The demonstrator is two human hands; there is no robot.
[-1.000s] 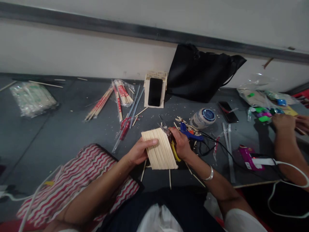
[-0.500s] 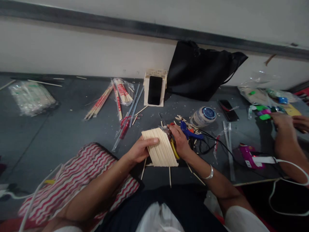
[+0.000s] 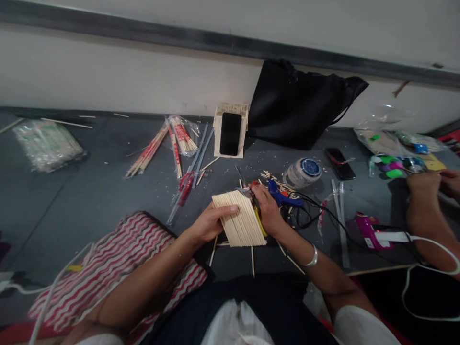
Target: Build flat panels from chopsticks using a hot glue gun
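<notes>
My left hand (image 3: 210, 221) grips a slanted panel of pale wooden sticks (image 3: 240, 221) laid side by side, thumb across its face and fingers behind. Closed around yellow-handled pliers (image 3: 260, 221) is my right hand (image 3: 268, 208), at the panel's right side. Their metal jaws (image 3: 245, 191) meet the panel's upper right corner; whether they bite a stick is too small to tell. A thin pointed piece (image 3: 240, 175) sticks up just beyond. Close to my right hand lie a blue glue gun (image 3: 279, 193) and cut stick pieces (image 3: 268, 176). Loose sticks (image 3: 252, 261) lie beneath the panel.
A phone (image 3: 230, 134) leans on a wooden stand before a black bag (image 3: 298, 105). A lidded jar (image 3: 304, 172), another phone (image 3: 339, 163) and a purple power box (image 3: 372, 232) with cables stand right. Stick packets (image 3: 183, 136) and striped cloth (image 3: 122, 268) lie left. A co-worker's hand (image 3: 424, 184) is far right.
The panel and both my hands have shifted very slightly to the right. At the far right the co-worker's hands and forearm have moved a little.
</notes>
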